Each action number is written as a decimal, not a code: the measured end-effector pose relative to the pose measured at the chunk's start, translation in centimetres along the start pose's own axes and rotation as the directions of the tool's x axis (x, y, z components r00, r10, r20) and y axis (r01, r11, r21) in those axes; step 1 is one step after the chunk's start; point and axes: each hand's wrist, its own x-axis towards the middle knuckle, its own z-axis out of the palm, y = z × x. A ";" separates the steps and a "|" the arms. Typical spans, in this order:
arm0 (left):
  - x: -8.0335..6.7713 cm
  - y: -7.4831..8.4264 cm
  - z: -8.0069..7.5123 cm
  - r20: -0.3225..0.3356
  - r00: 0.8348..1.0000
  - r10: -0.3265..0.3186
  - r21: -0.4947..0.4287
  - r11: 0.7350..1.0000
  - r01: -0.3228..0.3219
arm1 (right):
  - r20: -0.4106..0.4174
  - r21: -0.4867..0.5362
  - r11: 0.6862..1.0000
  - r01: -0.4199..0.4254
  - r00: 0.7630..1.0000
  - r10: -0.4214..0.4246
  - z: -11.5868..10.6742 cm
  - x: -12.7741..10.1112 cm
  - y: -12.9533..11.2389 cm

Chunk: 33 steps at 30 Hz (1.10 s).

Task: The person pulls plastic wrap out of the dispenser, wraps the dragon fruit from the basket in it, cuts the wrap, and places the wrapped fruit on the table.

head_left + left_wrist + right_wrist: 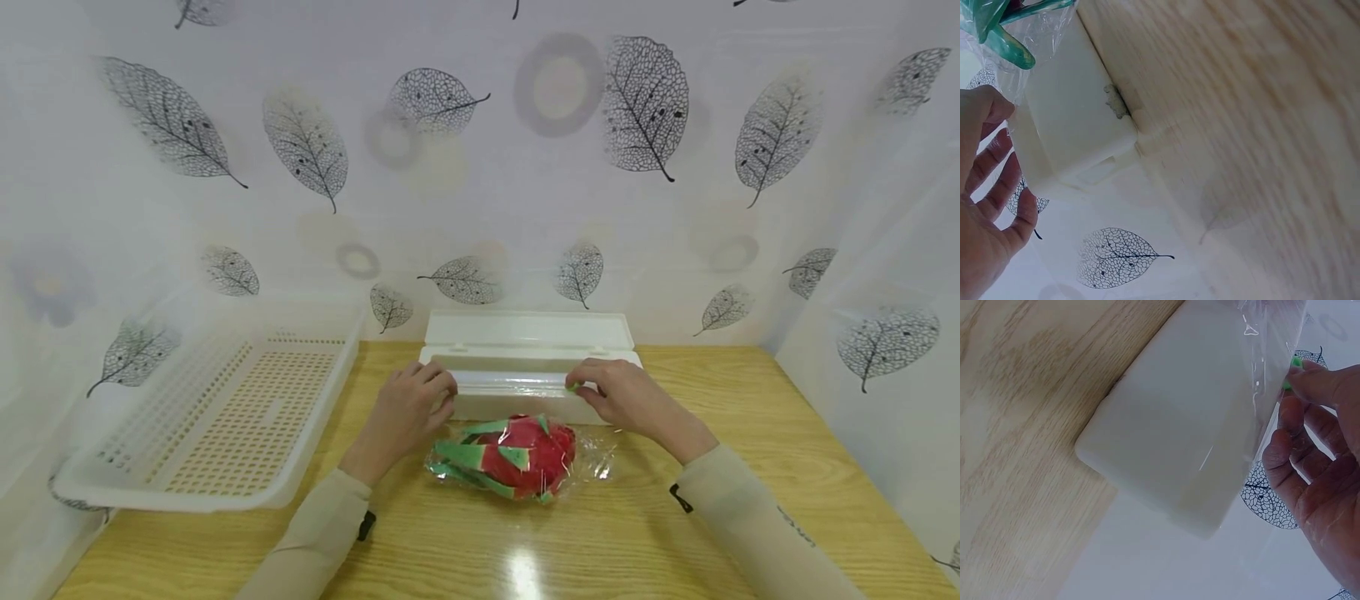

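Note:
A white cling film box (528, 329) lies with its lid raised, the shiny film roll (510, 382) inside. My left hand (411, 408) is at the box's left end, where its thumb and fingers pinch the clear film (1017, 84) at the front edge. At the right end, my right hand (626, 396) pinches a small green slide cutter (1295, 370) on that edge. Clear film hangs over the box front in the right wrist view. Close in front of the box lies a red and green dragon fruit (517, 458) in crinkled film.
A white plastic basket (321, 417) with a perforated bottom stands on the left of the wooden table (465, 550). Behind the box rises a pale leaf-print sheet (495, 208), which also hangs along both sides.

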 end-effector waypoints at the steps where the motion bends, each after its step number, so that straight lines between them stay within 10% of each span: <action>1: 0.0 0.0 0.0 0.002 1.000 0.000 0.001 1.000 0.000 | 0.000 0.001 1.000 -0.001 1.000 0.001 0.0 0.0 0.0; 33: -0.2 -0.1 0.4 -0.022 1.000 -0.011 -0.008 1.000 0.011 | -0.004 0.002 1.000 -0.009 1.000 0.009 -0.1 -0.2 0.1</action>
